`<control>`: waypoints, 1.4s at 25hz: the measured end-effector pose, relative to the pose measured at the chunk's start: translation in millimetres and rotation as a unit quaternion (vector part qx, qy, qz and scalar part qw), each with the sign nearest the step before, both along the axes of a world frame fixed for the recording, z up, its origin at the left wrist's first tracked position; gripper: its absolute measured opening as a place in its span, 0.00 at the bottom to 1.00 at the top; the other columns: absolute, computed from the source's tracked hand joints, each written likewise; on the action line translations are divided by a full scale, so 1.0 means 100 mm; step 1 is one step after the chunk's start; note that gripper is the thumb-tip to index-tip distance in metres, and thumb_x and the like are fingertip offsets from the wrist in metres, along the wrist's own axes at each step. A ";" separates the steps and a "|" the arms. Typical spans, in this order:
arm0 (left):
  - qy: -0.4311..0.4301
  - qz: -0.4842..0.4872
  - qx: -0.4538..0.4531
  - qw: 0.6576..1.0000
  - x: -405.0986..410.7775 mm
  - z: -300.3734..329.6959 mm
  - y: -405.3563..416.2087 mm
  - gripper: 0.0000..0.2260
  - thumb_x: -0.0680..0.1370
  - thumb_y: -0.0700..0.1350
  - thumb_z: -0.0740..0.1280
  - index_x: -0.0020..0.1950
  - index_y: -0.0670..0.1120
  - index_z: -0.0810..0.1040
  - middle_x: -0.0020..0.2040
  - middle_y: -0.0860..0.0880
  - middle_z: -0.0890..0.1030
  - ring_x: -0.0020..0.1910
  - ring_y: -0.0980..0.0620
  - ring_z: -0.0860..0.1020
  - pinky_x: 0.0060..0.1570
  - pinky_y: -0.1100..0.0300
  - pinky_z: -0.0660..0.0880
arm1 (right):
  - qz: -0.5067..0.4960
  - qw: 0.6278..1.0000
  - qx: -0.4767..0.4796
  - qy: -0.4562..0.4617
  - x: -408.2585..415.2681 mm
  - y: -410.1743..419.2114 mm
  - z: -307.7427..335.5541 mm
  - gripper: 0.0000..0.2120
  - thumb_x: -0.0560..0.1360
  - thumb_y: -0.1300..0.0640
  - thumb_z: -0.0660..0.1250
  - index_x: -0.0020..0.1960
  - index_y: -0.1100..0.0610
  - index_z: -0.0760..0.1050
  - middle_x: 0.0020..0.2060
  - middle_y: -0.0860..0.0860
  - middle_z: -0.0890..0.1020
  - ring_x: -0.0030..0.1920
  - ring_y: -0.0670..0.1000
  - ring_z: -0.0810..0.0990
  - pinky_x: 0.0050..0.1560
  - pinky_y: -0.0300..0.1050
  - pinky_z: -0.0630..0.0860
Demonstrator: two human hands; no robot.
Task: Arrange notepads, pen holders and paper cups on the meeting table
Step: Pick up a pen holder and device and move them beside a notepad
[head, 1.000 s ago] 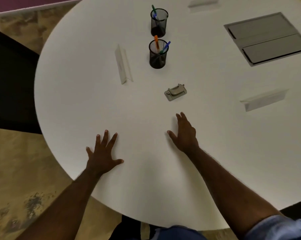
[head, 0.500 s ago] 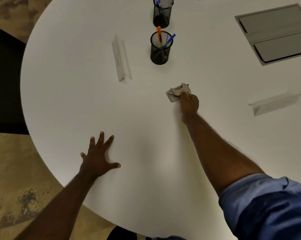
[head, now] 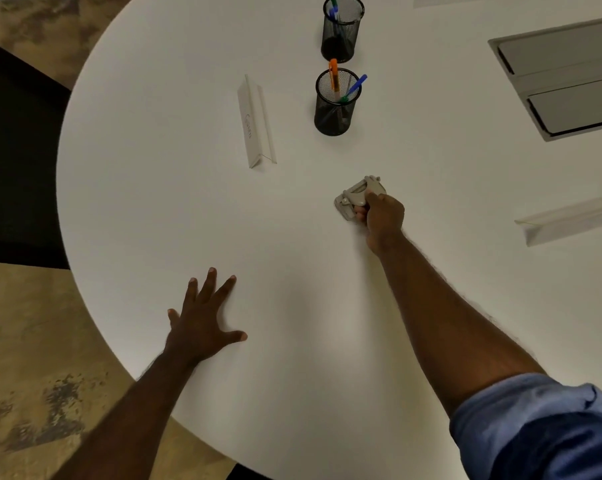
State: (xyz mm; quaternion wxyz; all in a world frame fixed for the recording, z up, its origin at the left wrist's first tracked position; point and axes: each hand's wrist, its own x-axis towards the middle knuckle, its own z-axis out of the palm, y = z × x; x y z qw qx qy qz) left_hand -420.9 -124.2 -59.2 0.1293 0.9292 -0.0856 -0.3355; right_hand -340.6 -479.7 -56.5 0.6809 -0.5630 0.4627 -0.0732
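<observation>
Two black mesh pen holders stand on the round white table (head: 154, 220): the nearer pen holder (head: 336, 103) carries an orange and a blue pen, the farther pen holder (head: 342, 27) sits behind it at the top edge. My right hand (head: 382, 214) grips a small grey hole punch (head: 356, 197) lying on the table in front of the holders. My left hand (head: 202, 323) rests flat on the table near its front edge, fingers spread. No notepads or paper cups are visible.
A white folded name card (head: 254, 123) stands left of the holders, another name card (head: 566, 220) at the right. A grey recessed cable box (head: 566, 77) is set into the table at the far right. Brown carpet (head: 26, 341) and a dark chair lie to the left.
My right hand reached forward from the table's near part to the grey hole punch and has closed its fingers round it. The left hand stayed flat in place.
</observation>
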 end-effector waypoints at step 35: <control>0.181 0.457 -0.573 0.656 0.93 0.34 -0.51 0.18 0.75 0.48 0.63 0.62 0.43 0.77 0.57 0.42 0.83 0.51 0.47 0.83 0.43 0.58 0.81 | 0.139 0.947 -0.286 -0.049 1.37 -0.24 -0.04 0.49 0.62 0.43 0.79 0.73 0.58 0.58 0.68 0.54 0.69 0.66 0.53 0.71 0.66 0.51 0.71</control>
